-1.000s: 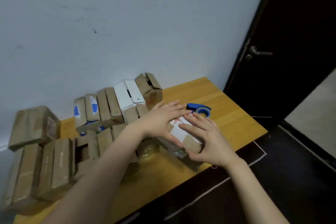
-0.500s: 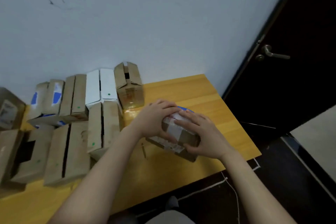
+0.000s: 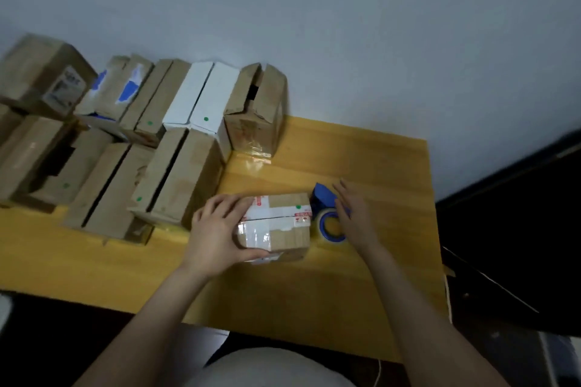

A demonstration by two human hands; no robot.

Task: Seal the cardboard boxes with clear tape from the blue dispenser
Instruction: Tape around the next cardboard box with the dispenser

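Hand status: the left hand [image 3: 217, 231] grips the left end of the cardboard box [image 3: 279, 225], with the fingers curled over the far top edge and the thumb hooked along the near side. The right hand [image 3: 355, 217] holds nothing. Its fingers are straight and slightly spread beside the blue dispenser [image 3: 323, 199]; whether they touch it cannot be told.

Location: the cardboard box lies flat on the surface [image 3: 361, 276], with the blue dispenser just beside its right end.

Markings: white label patches with red print sit on the box top, too blurred to read. A green dot [image 3: 298, 207] marks the top near the right end. Glossy tape bands cover the left part.

Orientation: the long axis of the box runs left to right in view, roughly parallel to the near edge of the surface, and the flap seam follows that axis. The dispenser's blue body points toward the wall [image 3: 345, 41]. Its roll of clear tape [image 3: 330, 226] is at the near end, with the ring face toward the camera.

Other items: rows of unsealed boxes [image 3: 176, 179] and a white box [image 3: 201, 97] stand at the left. Several carry green dots. A printed label on the far-left box is unreadable.

Change: half a second ago both hands clasped the box, which lay askew and hid most of the dispenser. The right hand has since left the box, and the box now lies square.
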